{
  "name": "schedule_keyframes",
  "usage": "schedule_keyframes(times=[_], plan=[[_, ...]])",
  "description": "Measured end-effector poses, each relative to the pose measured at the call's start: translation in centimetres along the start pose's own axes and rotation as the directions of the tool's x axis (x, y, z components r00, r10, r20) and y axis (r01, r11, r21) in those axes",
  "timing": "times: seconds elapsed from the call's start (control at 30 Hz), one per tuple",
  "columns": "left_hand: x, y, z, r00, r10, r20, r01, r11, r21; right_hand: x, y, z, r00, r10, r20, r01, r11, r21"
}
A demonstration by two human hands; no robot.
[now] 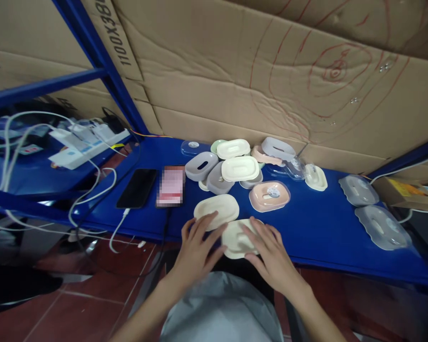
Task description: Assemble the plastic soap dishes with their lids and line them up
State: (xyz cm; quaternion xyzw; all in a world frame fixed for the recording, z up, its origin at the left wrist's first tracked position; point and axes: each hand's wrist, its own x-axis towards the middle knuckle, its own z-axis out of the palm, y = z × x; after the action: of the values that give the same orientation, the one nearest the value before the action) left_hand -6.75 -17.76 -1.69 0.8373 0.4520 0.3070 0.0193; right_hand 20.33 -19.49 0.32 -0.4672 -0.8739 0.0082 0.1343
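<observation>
Touching the near cream oval dish [233,243] at the front edge of the blue bench [321,237], the left hand [198,247] and right hand [271,249] have loosely spread fingers; a lapward nudge could drop it.

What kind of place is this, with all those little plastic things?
Probably a workshop or packing spot, though I can't be sure: many similar rounded pieces crowd a blue bench, and cardboard sheets stand behind it.
</observation>
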Motion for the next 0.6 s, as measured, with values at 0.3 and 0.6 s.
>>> schedule_keyframes(times=[0.3,0.6], plan=[[0.5,0.6,0.8,0.990,0.062,0.125,-0.054,0.996,-0.065,1.8,9.4,-1.9,0.969,0.174,-0.174,-0.206,0.961,-0.184],[1.0,0.5,1.0,0.994,0.038,0.103,-0.028,0.995,-0.096,0.9,12.6,-2.4,0.942,0.185,-0.280,-0.252,0.940,-0.229]])
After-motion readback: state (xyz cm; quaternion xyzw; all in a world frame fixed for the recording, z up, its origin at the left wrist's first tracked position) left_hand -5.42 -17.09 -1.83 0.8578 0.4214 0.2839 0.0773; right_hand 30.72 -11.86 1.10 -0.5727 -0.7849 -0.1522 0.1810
